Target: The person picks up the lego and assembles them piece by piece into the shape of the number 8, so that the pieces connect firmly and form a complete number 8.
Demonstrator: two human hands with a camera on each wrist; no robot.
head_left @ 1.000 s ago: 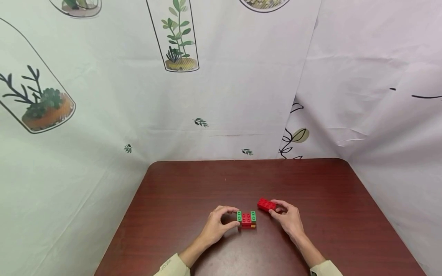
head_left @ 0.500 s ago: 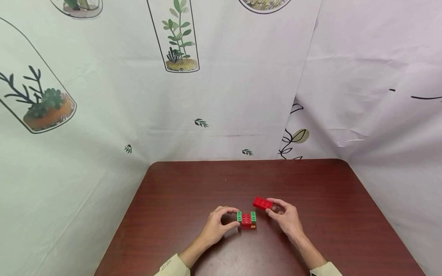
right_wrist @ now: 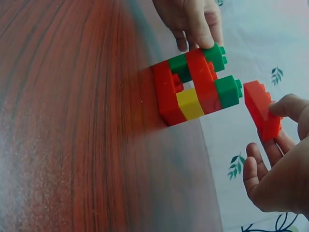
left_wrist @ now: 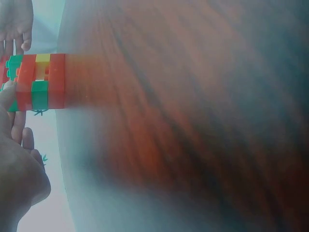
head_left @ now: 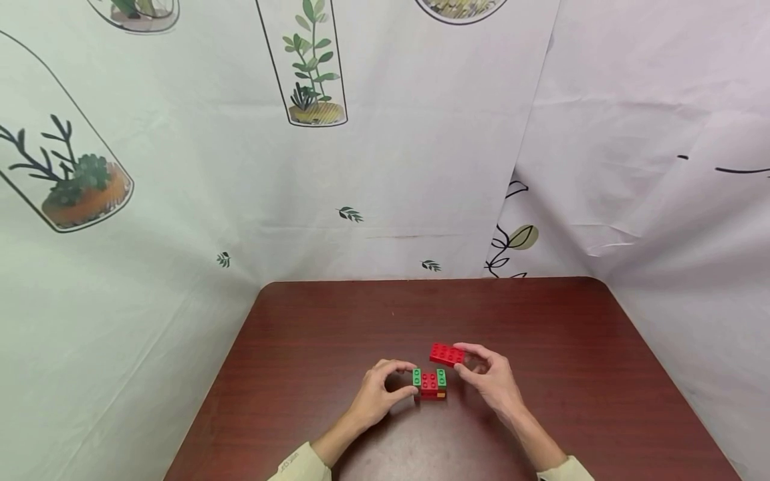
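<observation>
A small stack of toy building bricks (head_left: 429, 381) stands on the table. It has a red bottom brick, a yellow brick (right_wrist: 190, 104) and a green one above that, another red brick, and two green bricks on top. My left hand (head_left: 374, 395) pinches the stack's left side at the upper green brick (right_wrist: 213, 57), between thumb and finger. With thumb and fingertips, my right hand (head_left: 494, 382) holds a long red brick (head_left: 446, 354), studs up, by its right end. That brick is slightly tilted above and behind the stack; the right wrist view shows a narrow gap between them.
The dark reddish-brown table (head_left: 325, 321) has rounded far corners. White cloth (head_left: 385, 167) printed with plants hangs behind it and along both sides.
My right hand has moved left with the red brick, bringing it from the stack's right side to behind and over its right half. The left hand and the stack have stayed put.
</observation>
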